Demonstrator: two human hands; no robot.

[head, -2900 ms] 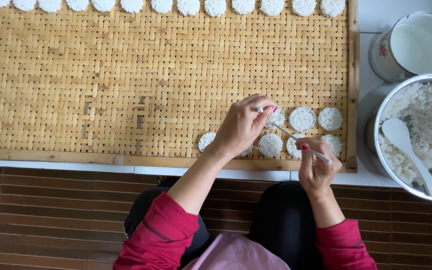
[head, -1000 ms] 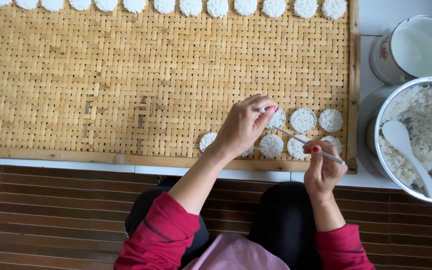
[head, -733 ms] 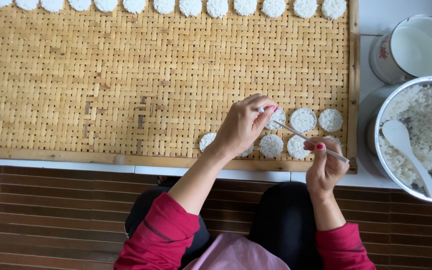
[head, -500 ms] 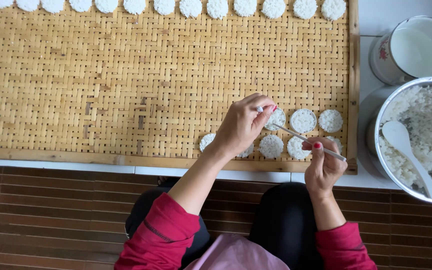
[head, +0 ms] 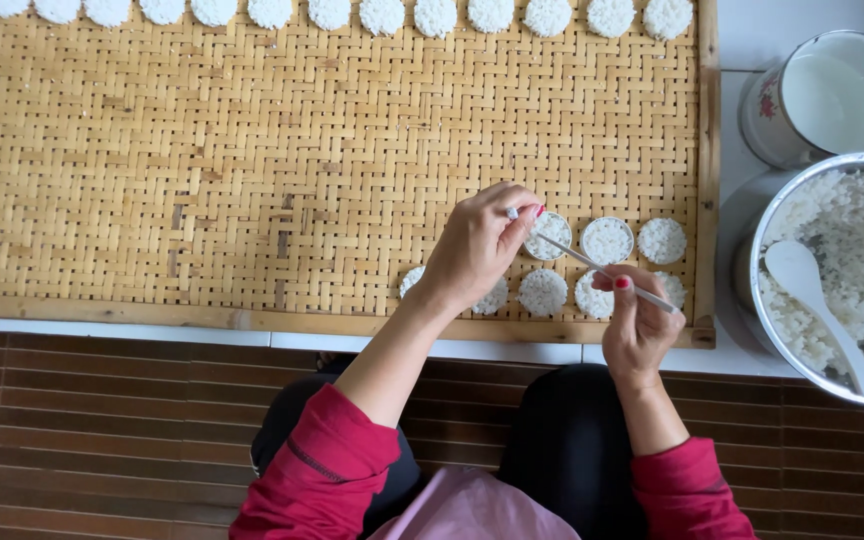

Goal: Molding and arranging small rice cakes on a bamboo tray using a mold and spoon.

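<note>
She sits low before a wide woven bamboo tray [head: 252,170], which lies flat so that the small white rice discs [head: 543,292] can be laid out side by side on it without touching. One full row of discs [head: 382,14] runs along the far edge, and a short cluster sits at the near right corner, just where her hands work.

Her left hand [head: 477,245] is curled down over the tray, fingertips pinched on what looks like a small round ring mould [head: 548,236] filled with rice, pressing it in place so it keeps its shape. I cannot see the ring's whole rim under her fingers. Her right hand [head: 637,325] is closed around a thin white stick [head: 597,265], held slantwise like a pen, its far end reaching into the mould under the left fingertips (to tamp or level the grains, I would judge). Beside that, another ringed disc [head: 607,240] sits on the weave, with bare discs right of it and in front.

To her right, on the white worktop [head: 802,25], stands a large metal bowl of cooked rice [head: 857,255] with a white plastic spoon [head: 812,305] resting in it, handle toward her, within easy reach. Behind it is a white enamel pot [head: 832,95], well clear of the tray.
</note>
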